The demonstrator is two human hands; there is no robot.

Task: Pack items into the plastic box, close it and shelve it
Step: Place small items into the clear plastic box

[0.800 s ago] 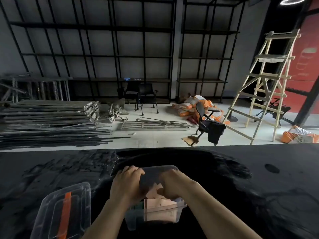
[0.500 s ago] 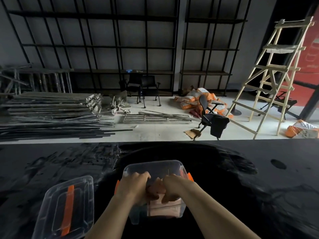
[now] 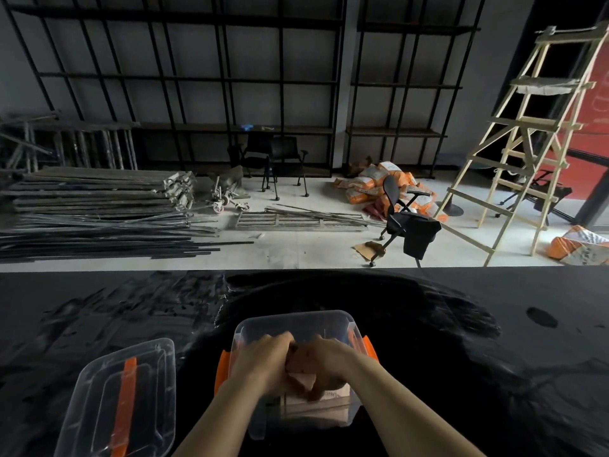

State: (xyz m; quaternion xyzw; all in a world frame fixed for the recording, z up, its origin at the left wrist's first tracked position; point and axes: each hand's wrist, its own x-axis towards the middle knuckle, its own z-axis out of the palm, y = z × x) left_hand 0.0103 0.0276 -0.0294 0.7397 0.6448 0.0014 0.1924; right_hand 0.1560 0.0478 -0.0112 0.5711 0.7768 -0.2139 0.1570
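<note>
A clear plastic box [image 3: 296,321] with orange side latches [image 3: 221,367] stands open on the black table, near the front edge. Both hands are down inside it. My left hand [image 3: 263,361] and my right hand [image 3: 324,359] are closed together on a pink packet [image 3: 301,376], which sits on top of other pinkish packets [image 3: 316,410] in the box. The clear lid [image 3: 122,400] with an orange handle strip lies flat on the table to the left of the box.
The black glossy table [image 3: 461,357] runs across the whole view. Beyond its far edge are black metal shelving [image 3: 230,80] on the wall, stacked metal bars [image 3: 92,206], office chairs [image 3: 405,222], orange sacks [image 3: 372,189] and a wooden ladder [image 3: 527,143].
The box has been set level and both hands have moved down into it, pressing the pink packet in. The camera view has tilted slightly downward.
</note>
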